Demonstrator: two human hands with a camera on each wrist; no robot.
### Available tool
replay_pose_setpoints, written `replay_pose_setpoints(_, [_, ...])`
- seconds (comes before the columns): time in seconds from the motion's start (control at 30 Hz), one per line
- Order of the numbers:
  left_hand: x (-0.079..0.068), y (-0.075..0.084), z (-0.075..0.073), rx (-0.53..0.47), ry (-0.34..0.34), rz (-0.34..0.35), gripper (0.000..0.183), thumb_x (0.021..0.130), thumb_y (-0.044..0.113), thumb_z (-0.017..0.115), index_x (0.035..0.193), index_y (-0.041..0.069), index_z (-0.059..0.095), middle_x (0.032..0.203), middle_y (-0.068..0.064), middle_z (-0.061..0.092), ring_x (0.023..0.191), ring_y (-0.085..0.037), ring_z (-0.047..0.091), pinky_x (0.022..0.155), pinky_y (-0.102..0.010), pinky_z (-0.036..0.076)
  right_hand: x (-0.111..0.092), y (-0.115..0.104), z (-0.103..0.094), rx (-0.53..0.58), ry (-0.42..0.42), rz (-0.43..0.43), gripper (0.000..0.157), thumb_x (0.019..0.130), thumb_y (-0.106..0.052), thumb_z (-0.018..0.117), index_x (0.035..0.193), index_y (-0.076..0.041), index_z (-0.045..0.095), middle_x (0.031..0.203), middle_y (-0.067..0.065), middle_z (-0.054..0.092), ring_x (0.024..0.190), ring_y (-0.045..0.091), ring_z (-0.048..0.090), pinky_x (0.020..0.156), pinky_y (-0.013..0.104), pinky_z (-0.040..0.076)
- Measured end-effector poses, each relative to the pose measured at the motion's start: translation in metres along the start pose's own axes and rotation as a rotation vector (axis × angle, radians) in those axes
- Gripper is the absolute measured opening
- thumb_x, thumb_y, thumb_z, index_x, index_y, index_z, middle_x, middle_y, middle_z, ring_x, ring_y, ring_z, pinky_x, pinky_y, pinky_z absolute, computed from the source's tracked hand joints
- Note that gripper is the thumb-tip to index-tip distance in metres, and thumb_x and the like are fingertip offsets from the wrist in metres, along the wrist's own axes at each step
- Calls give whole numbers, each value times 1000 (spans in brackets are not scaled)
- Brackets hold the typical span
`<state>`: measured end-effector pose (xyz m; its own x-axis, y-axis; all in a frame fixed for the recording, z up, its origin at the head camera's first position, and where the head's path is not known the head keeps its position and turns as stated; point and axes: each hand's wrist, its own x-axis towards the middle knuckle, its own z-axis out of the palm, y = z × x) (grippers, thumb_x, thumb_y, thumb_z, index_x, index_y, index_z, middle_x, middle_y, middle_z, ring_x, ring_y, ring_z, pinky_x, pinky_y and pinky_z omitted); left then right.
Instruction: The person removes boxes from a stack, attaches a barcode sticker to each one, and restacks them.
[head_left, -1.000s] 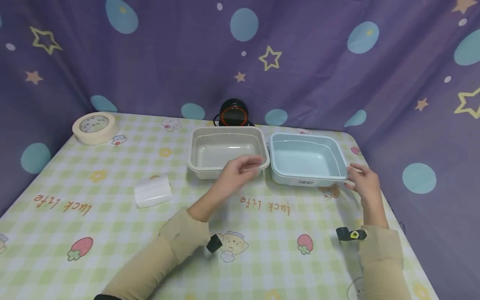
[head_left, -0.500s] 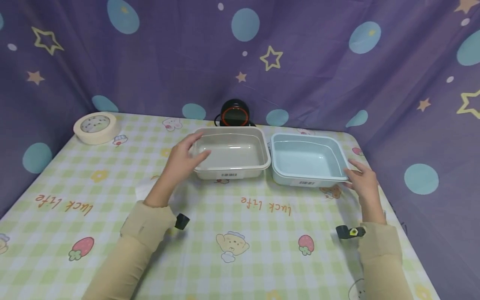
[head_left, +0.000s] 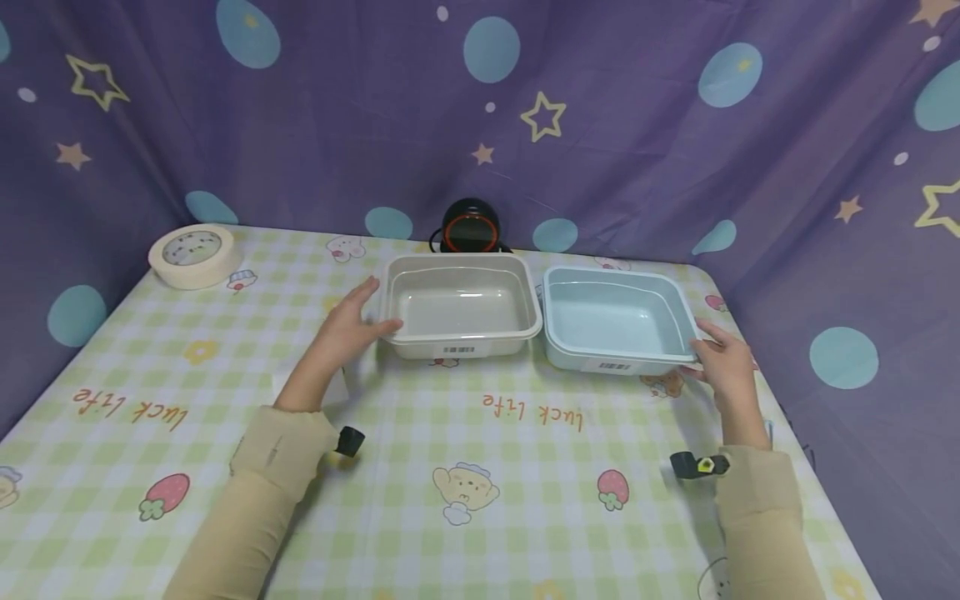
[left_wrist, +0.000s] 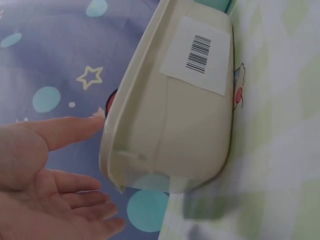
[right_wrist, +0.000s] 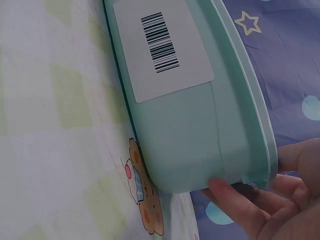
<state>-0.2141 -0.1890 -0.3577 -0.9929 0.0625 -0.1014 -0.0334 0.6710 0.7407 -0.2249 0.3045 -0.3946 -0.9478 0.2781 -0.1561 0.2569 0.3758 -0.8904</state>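
A grey-beige plastic basin [head_left: 460, 346] stands mid-table with a barcode label on its front. My left hand [head_left: 341, 333] is at its left end, fingers extended and thumb reaching to the front-left rim; in the left wrist view the left hand [left_wrist: 55, 185] shows its palm and spread thumb beside the basin [left_wrist: 150, 125]. Just to the right is a light-blue basin [head_left: 615, 362]. My right hand [head_left: 726, 362] holds its right end by the rim; in the right wrist view, fingers [right_wrist: 240, 202] lie under the rim of the blue basin [right_wrist: 185, 140].
A wide roll of masking tape [head_left: 195, 258] lies at the back left. Behind the grey basin sits a black round device [head_left: 470, 227]. A white object [head_left: 335, 387] is mostly hidden by my left wrist. Checked cloth covers the table [head_left: 525, 517]; a purple curtain [head_left: 337, 125] hangs behind.
My left hand has moved left from over the grey basin's front-right rim to its left end, now partly covering the white object. The right hand stays at the blue basin; both basins look unmoved.
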Motion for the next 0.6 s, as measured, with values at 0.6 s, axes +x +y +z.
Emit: replay_pose_setpoints(0.6, [7, -16, 10, -289, -106, 17, 80, 97, 10, 56, 154, -1, 1, 160, -25, 10, 147, -40, 17, 120, -46, 25, -5, -2, -2, 52, 47, 28, 51, 98, -9, 42, 148, -2, 34, 138, 36, 44, 57, -14, 57, 67, 20, 59])
